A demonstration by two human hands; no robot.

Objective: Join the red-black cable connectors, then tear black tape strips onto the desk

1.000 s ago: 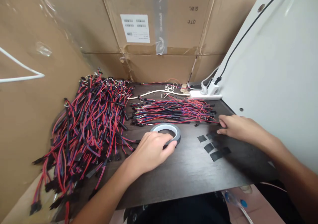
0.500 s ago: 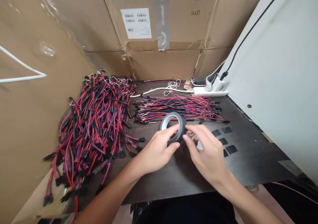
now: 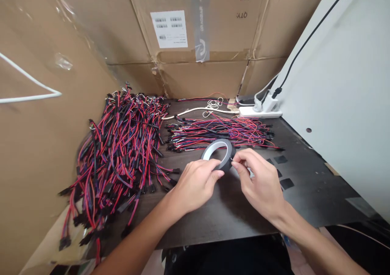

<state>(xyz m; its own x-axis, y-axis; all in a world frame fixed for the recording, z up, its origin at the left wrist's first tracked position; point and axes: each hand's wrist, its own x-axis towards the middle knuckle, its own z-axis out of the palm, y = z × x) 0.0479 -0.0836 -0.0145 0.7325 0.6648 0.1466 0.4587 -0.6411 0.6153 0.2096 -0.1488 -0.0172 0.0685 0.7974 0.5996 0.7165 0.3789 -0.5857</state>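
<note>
A roll of black tape (image 3: 229, 157) with a pale inner ring is held up over the dark table. My left hand (image 3: 199, 181) grips its lower left edge, with fingers at the ring's opening and the thumb below. At the right side of the roll, my right hand (image 3: 257, 179) pinches the tape's edge between thumb and forefinger. Several short black tape pieces (image 3: 287, 183) lie on the table, partly hidden by my right hand. Just behind the roll is a flat bundle of red, blue and black wires (image 3: 213, 131).
A large heap of wires with black connectors (image 3: 122, 145) covers the table's left side. Behind stand a cardboard box (image 3: 225, 35) and a white power strip (image 3: 258, 112) with plugs. A white panel (image 3: 341, 100) rises at right.
My right thumb and forefinger have closed at the tape's edge. The roll has tilted slightly, and the whole view has shifted a little.
</note>
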